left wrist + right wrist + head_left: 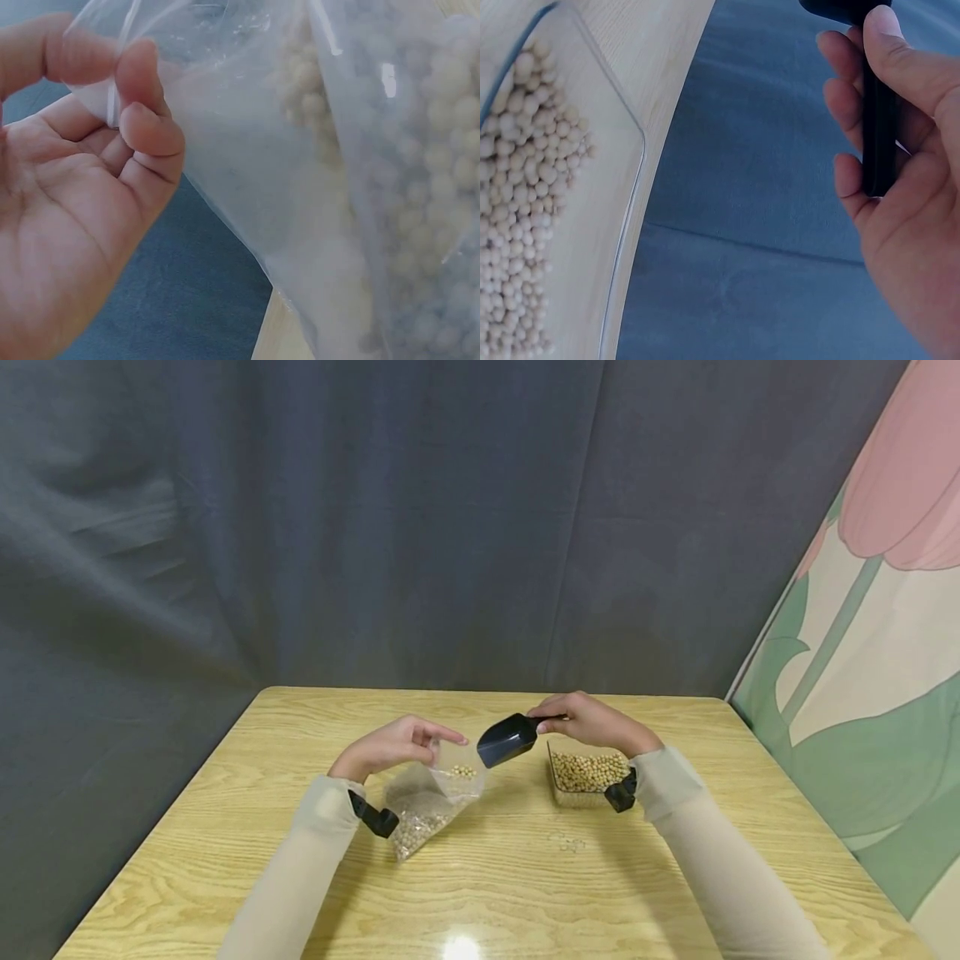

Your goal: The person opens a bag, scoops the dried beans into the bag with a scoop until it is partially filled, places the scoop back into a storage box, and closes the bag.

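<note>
My left hand (401, 744) pinches the top edge of a clear plastic zip bag (420, 789), which leans on the table with its mouth spread. Pale round beans (450, 142) fill the bag's lower part, and a few more show near the opening. In my right hand (588, 720) is the handle of a black scoop (507, 740), its bowl tilted down at the right side of the bag's mouth. No beans can be made out in the scoop. In the right wrist view, fingers and thumb wrap the black handle (879, 127).
A clear rectangular container (573, 798) of the same beans (588, 771) stands under my right forearm. Small clear bits (570, 843) lie on the wooden table (525, 902) in front of it. A dark curtain (450, 527) hangs behind the table.
</note>
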The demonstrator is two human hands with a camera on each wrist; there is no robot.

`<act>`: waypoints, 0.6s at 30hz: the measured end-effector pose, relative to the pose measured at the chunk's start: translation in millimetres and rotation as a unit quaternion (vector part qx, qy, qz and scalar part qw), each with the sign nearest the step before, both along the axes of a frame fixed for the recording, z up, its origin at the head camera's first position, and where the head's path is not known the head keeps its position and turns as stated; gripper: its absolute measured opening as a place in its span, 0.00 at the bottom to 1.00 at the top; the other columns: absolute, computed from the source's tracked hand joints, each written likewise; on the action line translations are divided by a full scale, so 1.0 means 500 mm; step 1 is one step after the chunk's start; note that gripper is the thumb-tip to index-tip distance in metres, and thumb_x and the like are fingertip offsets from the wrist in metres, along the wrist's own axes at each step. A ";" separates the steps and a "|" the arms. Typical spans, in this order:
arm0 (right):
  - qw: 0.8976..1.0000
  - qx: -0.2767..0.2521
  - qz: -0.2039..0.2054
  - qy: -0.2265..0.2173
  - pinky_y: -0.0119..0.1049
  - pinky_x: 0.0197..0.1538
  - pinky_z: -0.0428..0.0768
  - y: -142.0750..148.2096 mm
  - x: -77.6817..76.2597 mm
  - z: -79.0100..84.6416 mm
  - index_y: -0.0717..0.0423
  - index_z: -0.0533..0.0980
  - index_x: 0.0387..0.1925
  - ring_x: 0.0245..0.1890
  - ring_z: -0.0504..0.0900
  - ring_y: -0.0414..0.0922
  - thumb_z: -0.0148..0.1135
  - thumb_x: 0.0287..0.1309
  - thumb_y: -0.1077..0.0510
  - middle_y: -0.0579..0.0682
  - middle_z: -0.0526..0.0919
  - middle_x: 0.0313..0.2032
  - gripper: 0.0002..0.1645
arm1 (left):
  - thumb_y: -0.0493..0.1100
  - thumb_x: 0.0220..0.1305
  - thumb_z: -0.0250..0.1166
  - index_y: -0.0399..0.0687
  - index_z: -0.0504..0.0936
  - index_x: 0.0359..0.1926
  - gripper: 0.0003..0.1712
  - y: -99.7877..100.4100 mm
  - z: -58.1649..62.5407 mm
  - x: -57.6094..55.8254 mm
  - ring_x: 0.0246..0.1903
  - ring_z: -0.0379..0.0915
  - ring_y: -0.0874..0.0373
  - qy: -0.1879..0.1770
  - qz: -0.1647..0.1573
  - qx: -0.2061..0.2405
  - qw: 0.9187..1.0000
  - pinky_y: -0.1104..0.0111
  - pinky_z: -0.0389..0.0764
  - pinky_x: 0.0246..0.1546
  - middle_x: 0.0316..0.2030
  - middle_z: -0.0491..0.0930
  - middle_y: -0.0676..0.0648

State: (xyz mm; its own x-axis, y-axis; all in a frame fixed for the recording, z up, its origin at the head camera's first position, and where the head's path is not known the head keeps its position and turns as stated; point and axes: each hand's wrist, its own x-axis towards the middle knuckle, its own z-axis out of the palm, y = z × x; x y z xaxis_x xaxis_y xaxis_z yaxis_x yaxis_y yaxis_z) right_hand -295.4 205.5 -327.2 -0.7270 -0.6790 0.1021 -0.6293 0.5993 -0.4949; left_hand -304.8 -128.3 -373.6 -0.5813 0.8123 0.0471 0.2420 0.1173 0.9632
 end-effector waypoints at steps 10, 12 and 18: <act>1.000 0.009 -0.017 0.000 0.50 0.54 0.77 0.048 0.000 -0.001 0.60 0.76 0.58 0.56 0.78 0.56 0.58 0.64 0.59 0.61 0.79 0.56 0.22 | 0.25 0.58 0.51 0.25 0.70 0.61 0.28 -0.021 0.007 -0.003 0.21 0.63 0.65 -0.022 0.001 0.026 0.999 0.70 0.74 0.41 0.23 0.79 0.52; 1.000 0.013 -0.018 0.003 0.51 0.54 0.77 0.061 -0.001 -0.001 0.61 0.76 0.58 0.56 0.78 0.57 0.58 0.64 0.59 0.61 0.79 0.55 0.22 | 0.25 0.57 0.51 0.25 0.70 0.61 0.28 -0.028 0.007 -0.004 0.21 0.62 0.65 -0.027 0.006 0.036 0.999 0.70 0.74 0.42 0.25 0.79 0.51; 0.998 0.042 -0.038 0.002 0.53 0.54 0.76 0.102 0.002 0.001 0.62 0.77 0.56 0.56 0.77 0.60 0.58 0.64 0.59 0.63 0.79 0.54 0.21 | 0.24 0.57 0.51 0.25 0.70 0.61 0.28 -0.037 0.004 -0.004 0.23 0.62 0.63 -0.028 0.012 0.047 0.998 0.71 0.72 0.40 0.56 0.78 0.39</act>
State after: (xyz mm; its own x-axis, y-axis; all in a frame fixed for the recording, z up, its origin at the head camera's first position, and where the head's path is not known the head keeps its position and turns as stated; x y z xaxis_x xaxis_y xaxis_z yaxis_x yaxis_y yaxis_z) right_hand -294.3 256.6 -326.5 -0.7766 -0.6279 0.0505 -0.5820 0.6845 -0.4391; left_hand -306.8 -146.9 -371.4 -0.6044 0.7917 0.0887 0.1856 0.0316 0.9821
